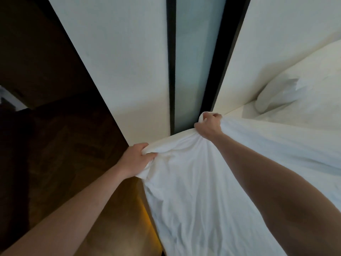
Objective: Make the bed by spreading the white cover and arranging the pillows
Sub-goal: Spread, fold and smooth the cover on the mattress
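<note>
Wall (118, 52): pale panels beyond both hands.
Left hand (135, 159): fist clenching white cover (193, 182) edge.
Right hand (209, 126): likewise.
Pillow (295, 95): right of right hand.

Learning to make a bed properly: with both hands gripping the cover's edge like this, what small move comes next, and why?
Probably draw the white cover taut toward the pillow: left hand and right hand bunch its edge, which sags between them.

No legible text, labels, brands, numbers or signs anywhere in view; every visible surface is plain and unmarked.
</note>
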Motion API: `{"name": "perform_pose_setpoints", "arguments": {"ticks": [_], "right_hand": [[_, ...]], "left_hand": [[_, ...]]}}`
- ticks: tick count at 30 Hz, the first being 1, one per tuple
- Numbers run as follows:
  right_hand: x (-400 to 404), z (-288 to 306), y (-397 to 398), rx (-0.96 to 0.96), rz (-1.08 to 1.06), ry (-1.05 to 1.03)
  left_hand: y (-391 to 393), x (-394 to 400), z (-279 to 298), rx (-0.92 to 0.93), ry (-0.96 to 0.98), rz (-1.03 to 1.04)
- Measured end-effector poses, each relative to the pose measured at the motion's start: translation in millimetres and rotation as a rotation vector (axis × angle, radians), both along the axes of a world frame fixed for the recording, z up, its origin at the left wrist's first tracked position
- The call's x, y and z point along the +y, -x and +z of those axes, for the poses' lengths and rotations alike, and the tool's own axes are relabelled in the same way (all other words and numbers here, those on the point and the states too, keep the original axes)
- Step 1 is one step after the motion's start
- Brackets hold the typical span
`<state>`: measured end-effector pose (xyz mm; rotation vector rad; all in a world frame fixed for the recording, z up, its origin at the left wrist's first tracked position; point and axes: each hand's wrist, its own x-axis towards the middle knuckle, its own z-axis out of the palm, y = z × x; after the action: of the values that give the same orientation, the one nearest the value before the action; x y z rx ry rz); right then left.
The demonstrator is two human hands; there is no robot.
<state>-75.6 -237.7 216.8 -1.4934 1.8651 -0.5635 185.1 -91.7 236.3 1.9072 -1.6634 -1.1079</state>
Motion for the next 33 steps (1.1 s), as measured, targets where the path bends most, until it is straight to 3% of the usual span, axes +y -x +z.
{"name": "perform_pose_setpoints", "arguments": {"ticks": [8,13,17,23,26,29,31,33], "right_hand": [[-86,-74,-63,0.066,0.027,-0.047],[-85,-134,-70,-0.02,0.099,-0.139],[2,-188,-39,-0.097,0.018,-0.135],[188,-222,37,-0.043,-0.369,-0.118],[257,-242,83,0.097,-0.64,-0.329],[302,-268,121,-0.019,-0.838,-0.643],[315,-282,140,-0.058,-0.868,-0.715],[319,-286,151,0.04,-0.921,-0.73]], "left_hand": [[-55,-72,-83,-0.069,0.009,0.216],[-67,-74,-161,0.056,-0.107,0.513],[-48,-12,-224,-0.031,-0.378,0.464],[13,114,-281,0.118,-0.805,0.413],[42,160,-305,0.236,-1.028,0.452],[65,190,-343,0.367,-1.15,0.433],[82,196,-344,0.406,-1.144,0.399],[103,197,-324,0.384,-1.145,0.362]]}}
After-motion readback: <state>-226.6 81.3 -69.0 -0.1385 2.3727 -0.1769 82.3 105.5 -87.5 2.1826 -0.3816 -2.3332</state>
